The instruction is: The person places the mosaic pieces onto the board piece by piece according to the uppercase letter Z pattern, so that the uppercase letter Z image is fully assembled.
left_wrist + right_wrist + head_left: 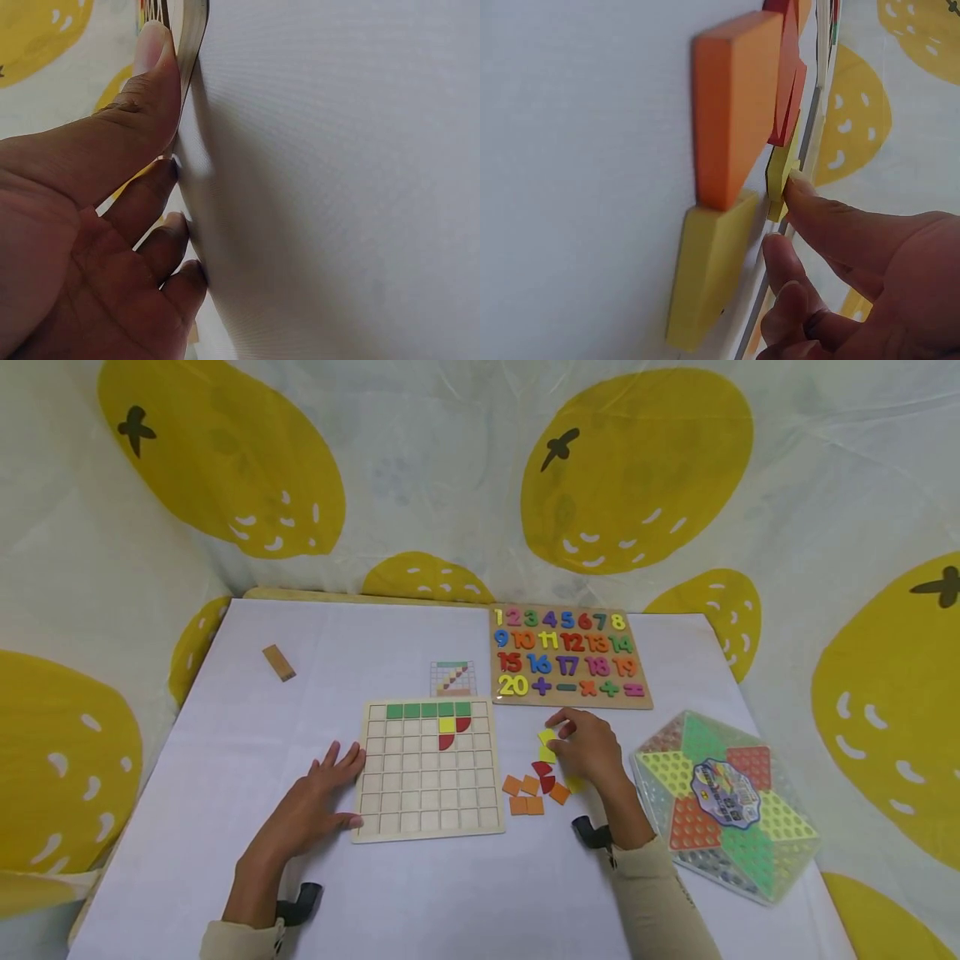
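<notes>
My left hand point(318, 802) rests at the left side of a wooden grid board point(420, 810), fingers spread and thumb on its edge. In the left wrist view the thumb point(154, 75) lies against the board's edge. Along the board's top row sit several green squares point(429, 710), with a yellow square point(447, 725) and two red quarter-circles point(447, 742) below. My right hand point(591, 747) pinches a yellow square tile point(546, 737) between thumb and index finger; in the right wrist view the thumb touches that tile point(778, 169), and the index finger is largely hidden.
Loose orange squares point(527, 806), red quarter-circles point(547, 783) and another yellow tile point(705, 277) lie right of the board. Beyond are a pattern card point(453, 678) and a number puzzle point(566, 656). A hexagonal game board point(723, 806) lies right; a small brown block point(279, 662), far left.
</notes>
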Demonstrator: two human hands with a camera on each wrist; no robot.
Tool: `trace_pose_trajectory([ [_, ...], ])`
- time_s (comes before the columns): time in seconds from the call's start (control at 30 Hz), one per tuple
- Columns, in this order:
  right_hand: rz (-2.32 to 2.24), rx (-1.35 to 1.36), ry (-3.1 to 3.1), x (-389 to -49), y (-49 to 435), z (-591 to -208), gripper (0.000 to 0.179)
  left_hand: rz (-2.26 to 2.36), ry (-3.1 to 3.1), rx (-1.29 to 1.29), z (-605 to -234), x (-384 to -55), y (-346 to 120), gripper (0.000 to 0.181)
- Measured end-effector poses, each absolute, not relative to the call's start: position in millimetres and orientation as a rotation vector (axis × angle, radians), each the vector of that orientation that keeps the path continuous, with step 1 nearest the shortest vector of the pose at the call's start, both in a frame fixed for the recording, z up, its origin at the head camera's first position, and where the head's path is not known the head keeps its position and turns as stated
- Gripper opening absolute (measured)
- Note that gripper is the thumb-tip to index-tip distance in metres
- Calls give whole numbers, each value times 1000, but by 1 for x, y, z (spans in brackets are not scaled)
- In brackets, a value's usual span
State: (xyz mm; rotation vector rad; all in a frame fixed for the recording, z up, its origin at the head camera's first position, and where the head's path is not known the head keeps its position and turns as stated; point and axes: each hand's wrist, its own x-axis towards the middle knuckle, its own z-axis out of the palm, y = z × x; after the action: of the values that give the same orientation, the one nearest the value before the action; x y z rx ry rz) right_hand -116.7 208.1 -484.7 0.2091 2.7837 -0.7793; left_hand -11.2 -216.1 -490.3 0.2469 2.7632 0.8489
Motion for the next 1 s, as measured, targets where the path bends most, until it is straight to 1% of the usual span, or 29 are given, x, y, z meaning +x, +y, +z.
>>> trace_pose_trajectory([
  [0.23, -779, 175, 2787, -120, 202, -482, 21, 858, 2759, 241, -490, -10, -216, 110],
  [0.53, -955, 68, 2788, -120, 182, -478, 14, 857, 2752, 247, -491, -12, -216, 111],
  [1.0, -1124, -244, 2727, -122, 112, -461, 14, 867, 2747, 242, -489, -12, -216, 109],
])
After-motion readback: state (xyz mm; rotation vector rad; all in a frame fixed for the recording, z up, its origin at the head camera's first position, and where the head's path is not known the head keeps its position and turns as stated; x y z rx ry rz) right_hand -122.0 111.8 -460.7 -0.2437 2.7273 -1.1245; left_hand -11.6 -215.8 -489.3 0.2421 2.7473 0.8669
